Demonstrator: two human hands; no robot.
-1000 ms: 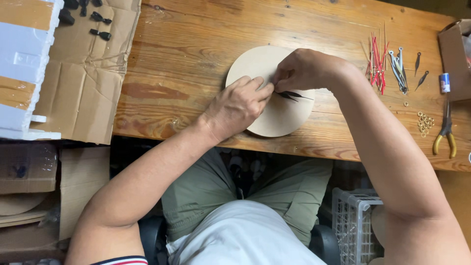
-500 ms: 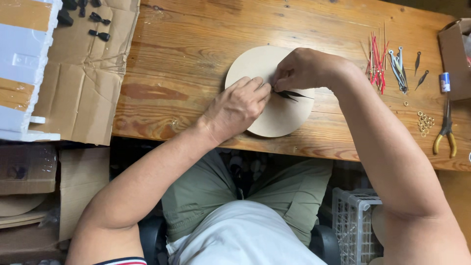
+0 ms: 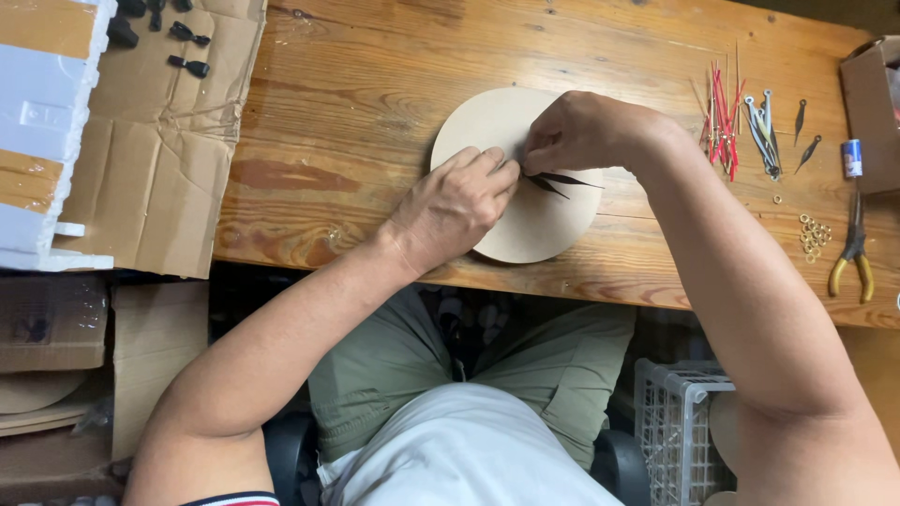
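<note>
A worn wooden workbench (image 3: 356, 103) fills the view, with flattened cardboard (image 3: 159, 141) and white foam blocks (image 3: 37, 103) at its left end. Near the front edge lies a round tan clock dial (image 3: 525, 234), both hands meeting at its centre. The left hand (image 3: 450, 208) rests curled on the disc; the right hand (image 3: 581, 131) pinches the black clock hands (image 3: 562, 180). Yellow-handled pliers (image 3: 851, 253) and red pointers (image 3: 722, 112) lie rightward.

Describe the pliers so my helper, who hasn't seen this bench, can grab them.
Start at the wooden workbench and go to its right end. Beside the small brass rings lie the yellow-handled metal pliers, the only tool there with yellow grips.
</note>
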